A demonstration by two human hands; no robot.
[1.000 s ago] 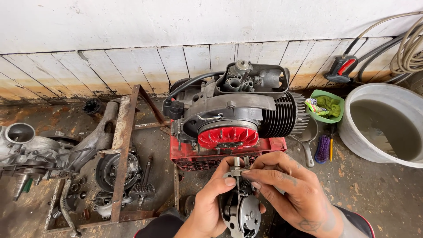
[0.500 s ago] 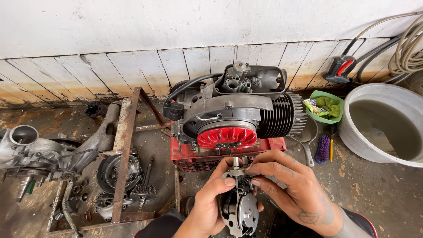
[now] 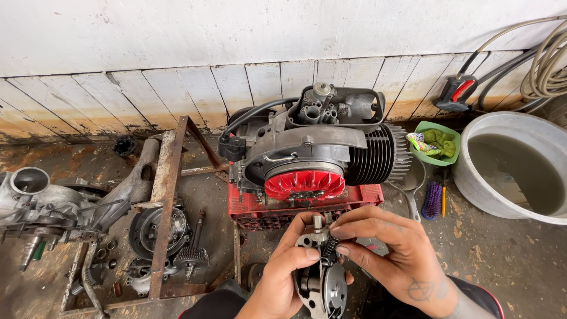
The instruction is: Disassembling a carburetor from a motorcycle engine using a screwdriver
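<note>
My left hand [image 3: 282,277] grips a small grey metal carburettor-like part [image 3: 322,283] from its left side, thumb across its body. My right hand [image 3: 393,254] holds the same part from the right, fingertips pinching a small coil spring [image 3: 328,246] near the part's top. Just beyond the hands a scooter engine [image 3: 319,147] with a red fan wheel [image 3: 304,183] and black finned cylinder rests on a red plastic crate [image 3: 260,210].
A rusty metal frame [image 3: 165,201] lies to the left with gears, a clutch and a grey engine casing [image 3: 35,201] around it. To the right stand a large grey water basin [image 3: 472,177], a green bowl [image 3: 438,142], a purple brush [image 3: 432,201] and coiled hoses [image 3: 546,65].
My fingers have shifted slightly on the part, the right fingertips closing onto the spring. The view has tilted a little; the engine and surroundings stay put.
</note>
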